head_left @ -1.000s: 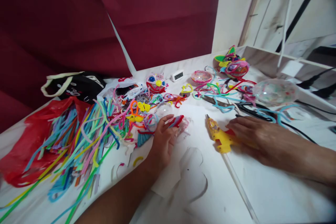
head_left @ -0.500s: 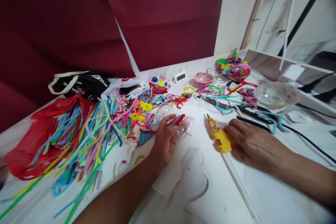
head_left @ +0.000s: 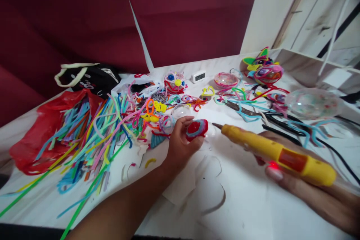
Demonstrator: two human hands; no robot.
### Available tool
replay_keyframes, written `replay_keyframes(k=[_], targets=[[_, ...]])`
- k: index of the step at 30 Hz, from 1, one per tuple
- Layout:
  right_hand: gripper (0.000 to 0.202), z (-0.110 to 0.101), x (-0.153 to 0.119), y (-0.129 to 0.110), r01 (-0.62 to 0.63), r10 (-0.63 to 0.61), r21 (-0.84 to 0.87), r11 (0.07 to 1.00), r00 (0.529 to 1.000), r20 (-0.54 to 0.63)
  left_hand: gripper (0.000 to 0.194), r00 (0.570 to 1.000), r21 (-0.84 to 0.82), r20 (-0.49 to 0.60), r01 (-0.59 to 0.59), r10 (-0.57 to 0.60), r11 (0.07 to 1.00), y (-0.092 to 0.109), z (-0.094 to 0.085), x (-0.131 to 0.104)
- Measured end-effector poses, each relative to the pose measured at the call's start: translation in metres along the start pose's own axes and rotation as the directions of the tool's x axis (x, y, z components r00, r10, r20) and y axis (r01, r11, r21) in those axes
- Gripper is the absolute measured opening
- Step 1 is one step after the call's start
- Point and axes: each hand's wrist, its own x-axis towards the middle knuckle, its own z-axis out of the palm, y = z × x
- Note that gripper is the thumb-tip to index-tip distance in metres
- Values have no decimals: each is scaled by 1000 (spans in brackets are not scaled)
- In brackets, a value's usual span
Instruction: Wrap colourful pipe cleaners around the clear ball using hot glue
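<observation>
My left hand [head_left: 184, 138] is closed around a small piece of coiled red and light-blue pipe cleaner [head_left: 197, 129], with something clear and rounded partly showing behind it. In my right hand [head_left: 284, 172] is a yellow glue gun [head_left: 270, 150], its dark nozzle pointing left, a short gap from the coil. A red light glows by the right thumb. Beyond the left hand lies a clear plastic dome [head_left: 181, 111]. To the right of it, large scissors [head_left: 244, 109] lie among light-blue pipe cleaners.
A red plastic bag [head_left: 33, 138] spills many pipe cleaners [head_left: 104, 135] on the left. Behind stand a decorated ball [head_left: 174, 82], a small digital clock [head_left: 198, 77] and a pink-rimmed bowl [head_left: 226, 80]. A large clear dome [head_left: 313, 103] and black cable [head_left: 340, 157] are at the right.
My right hand has lifted the glue gun off the table and turned its nozzle toward the left hand. My left hand has rotated, bringing the coil's red and blue face into view.
</observation>
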Motion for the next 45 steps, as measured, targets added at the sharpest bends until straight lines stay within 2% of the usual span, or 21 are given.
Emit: replay_keyframes(k=[2, 5, 10, 19, 30, 45], targets=[[47, 9, -6, -1, -41, 40, 57, 998, 999, 26, 50, 1000, 25, 10, -28, 28, 999, 1, 1, -2], [51, 17, -12, 2, -36, 36, 110, 993, 999, 3, 51, 999, 48, 6, -42, 42, 998, 4, 3, -4], [60, 18, -17, 10, -26, 25, 85, 996, 1000, 10, 53, 1000, 70, 3, -31, 31, 997, 5, 4, -5], [55, 25, -17, 8, 2, -2, 11, 1000, 1000, -7, 53, 999, 80, 14, -39, 38, 996, 8, 6, -6], [61, 23, -16, 11, 7, -8, 116, 993, 1000, 6, 52, 999, 90, 13, -37, 36, 995, 9, 7, -8], [52, 25, -15, 2, 32, -30, 61, 998, 999, -38, 52, 999, 138, 21, -41, 38, 990, 11, 8, -9]])
